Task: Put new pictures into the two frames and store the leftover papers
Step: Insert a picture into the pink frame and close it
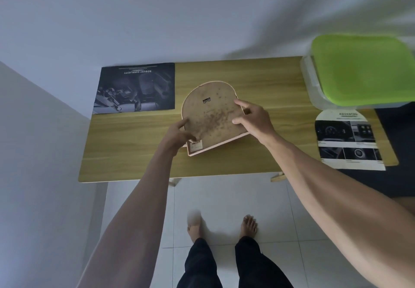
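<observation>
Hands meet over the middle of the counter (pixel 125 153), both on an arch-topped frame (pixel 211 117) lying back up — stained brown board, small metal hanger near its rounded far end, label at the near left corner. The left hand (pixel 179 134) grips the near left edge, fingers curled over it; the right hand (pixel 252 117) holds the right edge, thumb and forefinger spread on the backing. A dark car picture (pixel 134 88) lies flat at the far left corner. At the right end an arch-cut printed sheet (pixel 348 139) overhangs the near edge — beyond it, a clear bin with a green lid (pixel 363 70).
</observation>
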`<state>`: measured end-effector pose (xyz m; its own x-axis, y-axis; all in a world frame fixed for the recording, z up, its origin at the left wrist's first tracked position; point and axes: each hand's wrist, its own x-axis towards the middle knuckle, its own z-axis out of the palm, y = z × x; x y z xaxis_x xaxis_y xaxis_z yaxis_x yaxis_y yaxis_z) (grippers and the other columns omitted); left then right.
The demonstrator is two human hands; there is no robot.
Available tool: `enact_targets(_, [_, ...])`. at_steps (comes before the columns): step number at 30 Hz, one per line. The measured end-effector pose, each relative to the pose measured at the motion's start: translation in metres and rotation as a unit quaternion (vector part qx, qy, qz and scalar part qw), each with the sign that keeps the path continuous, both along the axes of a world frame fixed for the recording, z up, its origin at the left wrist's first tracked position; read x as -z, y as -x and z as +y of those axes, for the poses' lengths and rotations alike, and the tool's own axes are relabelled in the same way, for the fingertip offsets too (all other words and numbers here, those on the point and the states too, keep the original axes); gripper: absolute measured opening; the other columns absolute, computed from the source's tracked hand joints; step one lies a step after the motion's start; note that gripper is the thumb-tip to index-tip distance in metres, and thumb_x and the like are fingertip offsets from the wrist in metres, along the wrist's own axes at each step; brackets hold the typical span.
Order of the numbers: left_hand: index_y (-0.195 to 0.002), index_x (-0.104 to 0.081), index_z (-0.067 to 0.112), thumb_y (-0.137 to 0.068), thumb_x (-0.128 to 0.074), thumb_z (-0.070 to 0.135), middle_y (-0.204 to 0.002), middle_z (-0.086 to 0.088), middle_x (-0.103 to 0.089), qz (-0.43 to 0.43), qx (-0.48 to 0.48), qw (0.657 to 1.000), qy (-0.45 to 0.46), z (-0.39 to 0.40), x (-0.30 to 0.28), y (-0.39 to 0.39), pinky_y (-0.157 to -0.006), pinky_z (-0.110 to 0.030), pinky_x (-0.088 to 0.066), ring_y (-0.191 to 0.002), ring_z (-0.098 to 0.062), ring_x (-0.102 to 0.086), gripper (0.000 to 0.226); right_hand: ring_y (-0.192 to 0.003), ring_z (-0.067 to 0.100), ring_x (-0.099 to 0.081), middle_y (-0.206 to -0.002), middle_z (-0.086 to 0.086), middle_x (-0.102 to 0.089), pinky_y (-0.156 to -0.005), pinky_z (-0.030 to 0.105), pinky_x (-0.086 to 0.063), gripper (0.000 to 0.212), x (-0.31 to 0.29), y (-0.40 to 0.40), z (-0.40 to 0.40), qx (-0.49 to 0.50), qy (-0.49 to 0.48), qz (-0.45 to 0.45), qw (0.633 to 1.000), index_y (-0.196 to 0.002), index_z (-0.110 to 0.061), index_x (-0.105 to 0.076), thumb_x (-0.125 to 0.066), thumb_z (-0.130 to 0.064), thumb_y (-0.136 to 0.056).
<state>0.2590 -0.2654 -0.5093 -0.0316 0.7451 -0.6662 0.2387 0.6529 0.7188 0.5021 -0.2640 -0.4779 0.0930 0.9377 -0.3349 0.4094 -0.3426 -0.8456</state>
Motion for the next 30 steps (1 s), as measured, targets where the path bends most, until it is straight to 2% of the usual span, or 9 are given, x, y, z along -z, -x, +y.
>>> enact_targets(4, [-0.156, -0.033, 0.024, -0.075, -0.065, -0.024, -0.12, -0.024, -0.065, -0.08, -0.009, 0.996, -0.042, 0.002, -0.017, -0.002, -0.069, -0.033, -0.051, -0.098, -0.032, -0.065, 0.099, -0.073, 0.002, -0.064, -0.085, -0.019, -0.069, -0.065, 0.021, -0.056, 0.079, -0.039, 0.014, 0.011, 0.002, -0.144, -0.004, 0.99, -0.142, -0.036, -0.056, -0.068, -0.005, -0.071])
enact_targets(7, [-0.155, -0.033, 0.028, -0.076, -0.069, -0.019, -0.103, -0.021, -0.07, -0.097, -0.021, 0.992, -0.074, 0.009, -0.035, -0.007, -0.068, -0.033, -0.053, -0.086, -0.026, -0.067, 0.099, -0.059, 0.006, -0.054, -0.074, 0.0, -0.063, -0.054, 0.021, -0.051, 0.102, -0.068, 0.024, 0.022, -0.013, -0.223, -0.014, 0.975, -0.156, -0.042, -0.026, -0.068, -0.005, -0.071])
enact_targets(9, [-0.156, -0.03, 0.029, -0.076, -0.076, -0.003, -0.108, -0.025, -0.068, -0.08, -0.052, 0.99, -0.105, 0.016, -0.054, -0.015, -0.08, -0.041, -0.056, -0.096, -0.031, -0.068, 0.097, -0.061, 0.009, -0.058, -0.075, 0.005, -0.063, -0.057, 0.019, -0.051, 0.107, -0.082, 0.029, 0.028, -0.029, -0.269, -0.044, 0.962, -0.16, -0.035, -0.017, -0.071, -0.008, -0.071])
enact_targets(11, [-0.155, -0.027, 0.035, -0.068, -0.084, 0.03, -0.122, -0.029, -0.06, -0.049, -0.097, 0.982, -0.157, 0.026, -0.077, -0.021, -0.091, -0.05, -0.057, -0.111, -0.033, -0.064, 0.104, -0.063, 0.013, -0.061, -0.073, 0.002, -0.063, -0.061, 0.02, -0.052, 0.109, -0.092, 0.036, 0.032, -0.053, -0.306, -0.085, 0.947, -0.161, -0.028, -0.011, -0.073, -0.01, -0.074])
enact_targets(14, [-0.15, -0.031, 0.047, -0.07, -0.083, 0.051, -0.127, -0.016, -0.061, -0.092, -0.11, 0.963, -0.229, 0.041, -0.118, -0.036, -0.078, -0.047, -0.063, -0.114, -0.024, -0.064, 0.096, -0.066, 0.014, -0.06, -0.075, -0.001, -0.063, -0.065, 0.023, -0.051, 0.109, -0.098, 0.044, 0.034, -0.08, -0.335, -0.161, 0.925, -0.162, -0.021, -0.008, -0.073, -0.009, -0.076])
enact_targets(19, [-0.143, -0.047, 0.045, -0.07, -0.087, 0.036, -0.127, -0.013, -0.058, -0.057, -0.072, 0.962, -0.258, 0.058, -0.155, -0.052, -0.069, -0.043, -0.064, -0.115, -0.026, -0.064, 0.084, -0.074, 0.021, -0.066, -0.093, 0.004, -0.069, -0.068, 0.032, -0.056, 0.108, -0.094, 0.058, 0.03, -0.083, -0.379, -0.204, 0.899, -0.162, -0.017, -0.011, -0.075, -0.002, -0.075])
enact_targets(22, [-0.141, -0.052, 0.038, -0.058, -0.078, 0.025, -0.118, -0.011, -0.065, -0.021, -0.109, 0.96, -0.256, 0.06, -0.156, -0.048, -0.075, -0.042, -0.064, -0.104, -0.024, -0.069, 0.088, -0.07, 0.015, -0.061, -0.097, 0.002, -0.068, -0.066, 0.033, -0.056, 0.104, -0.093, 0.065, 0.029, -0.098, -0.38, -0.203, 0.897, -0.162, -0.017, -0.016, -0.078, -0.009, -0.078])
enact_targets(26, [-0.146, -0.048, 0.031, -0.07, -0.065, 0.007, -0.128, -0.011, -0.062, -0.012, -0.159, 0.956, -0.246, 0.058, -0.148, -0.029, -0.085, -0.044, -0.061, -0.099, -0.023, -0.068, 0.081, -0.08, 0.011, -0.06, -0.1, -0.003, -0.065, -0.067, 0.025, -0.052, 0.09, -0.094, 0.069, 0.033, -0.113, -0.322, -0.154, 0.927, -0.159, -0.027, -0.024, -0.069, -0.051, -0.085])
enact_targets(30, [-0.144, -0.051, 0.021, -0.077, -0.056, -0.008, -0.095, 0.0, -0.071, -0.067, -0.201, 0.944, -0.252, 0.051, -0.139, -0.009, -0.069, -0.032, -0.057, -0.077, -0.017, -0.067, 0.074, -0.109, 0.02, -0.057, -0.119, 0.004, -0.06, -0.091, 0.033, -0.052, 0.053, -0.083, 0.06, 0.042, 0.001, -0.25, -0.098, 0.963, -0.137, -0.022, -0.057, -0.067, -0.035, -0.086])
